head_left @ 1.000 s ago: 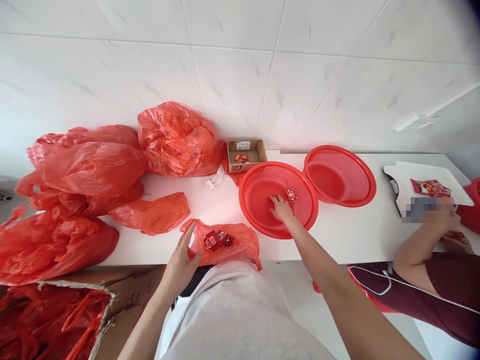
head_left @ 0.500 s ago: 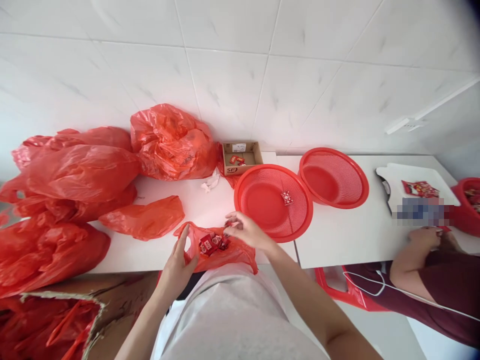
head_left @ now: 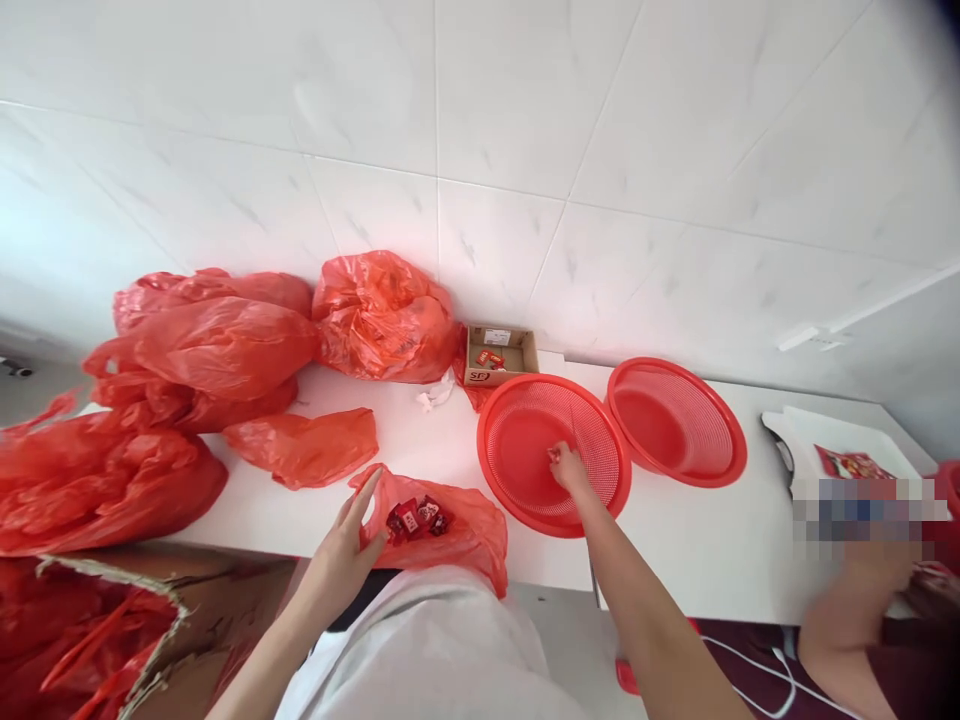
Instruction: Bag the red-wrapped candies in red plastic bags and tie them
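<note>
My right hand (head_left: 571, 472) is inside the nearer red plastic basket (head_left: 491, 490), its fingers closed on a small red-and-white packet (head_left: 555, 454) that they mostly cover. My left hand (head_left: 346, 540) rests at the left side of the mouth of a red plastic bag (head_left: 472, 520). Its thumb and fingers are spread apart, touching the bag's edge near a handle loop. Several small dark-red wrapped packets (head_left: 417, 517) lie in the bag's mouth. The bag sits at the table's front edge, against my body.
Full red bags (head_left: 217, 340) crowd the left; a flatter red bag (head_left: 307, 447) lies nearer. Behind the basket stands a small cardboard box (head_left: 487, 377) holding red packets. A second red basket (head_left: 731, 468) adjoins on the right. A co-worker's arm (head_left: 847, 600) is at far right.
My right hand has moved right from the bag into the basket and taken hold of the packet there. My left hand stays at the bag. The camera view has shifted.
</note>
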The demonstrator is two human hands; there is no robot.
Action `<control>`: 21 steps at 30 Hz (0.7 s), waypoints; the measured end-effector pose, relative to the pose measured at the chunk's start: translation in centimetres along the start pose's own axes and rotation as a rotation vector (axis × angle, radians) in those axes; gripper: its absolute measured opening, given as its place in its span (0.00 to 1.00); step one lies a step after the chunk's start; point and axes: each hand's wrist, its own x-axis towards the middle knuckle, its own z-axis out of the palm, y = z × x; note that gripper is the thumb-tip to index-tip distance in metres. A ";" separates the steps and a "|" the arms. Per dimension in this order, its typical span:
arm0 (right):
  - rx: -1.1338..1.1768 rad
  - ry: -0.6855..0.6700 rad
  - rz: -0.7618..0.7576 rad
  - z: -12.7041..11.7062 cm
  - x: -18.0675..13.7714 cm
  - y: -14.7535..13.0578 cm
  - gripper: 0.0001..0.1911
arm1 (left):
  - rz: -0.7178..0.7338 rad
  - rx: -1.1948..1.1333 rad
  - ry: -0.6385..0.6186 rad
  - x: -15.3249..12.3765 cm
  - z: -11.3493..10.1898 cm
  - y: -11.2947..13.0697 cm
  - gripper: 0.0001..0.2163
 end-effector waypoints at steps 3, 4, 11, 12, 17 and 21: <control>0.097 -0.094 -0.067 2.2 -1.8 -2.6 0.12 | -0.012 -0.013 0.027 0.1 -0.3 -0.1 0.31; 0.140 -0.117 -0.102 2.9 -2.7 -3.8 0.13 | -0.015 -0.017 0.034 0.2 -0.3 -0.1 0.31; 0.363 -0.360 -0.569 8.2 -11.2 -12.0 0.20 | 0.027 -0.075 0.084 1.3 -0.2 0.8 0.32; 0.267 -0.304 -0.613 8.6 -11.8 -12.4 0.21 | 0.029 -0.087 0.089 1.3 -0.2 0.8 0.32; -0.122 -0.170 -0.677 7.6 -12.4 -10.2 0.16 | -0.070 -0.121 0.133 0.8 -1.0 -0.8 0.32; -0.217 -0.295 -0.540 5.5 -14.1 -5.7 0.20 | -0.159 -0.080 0.151 -0.3 -2.1 -3.1 0.22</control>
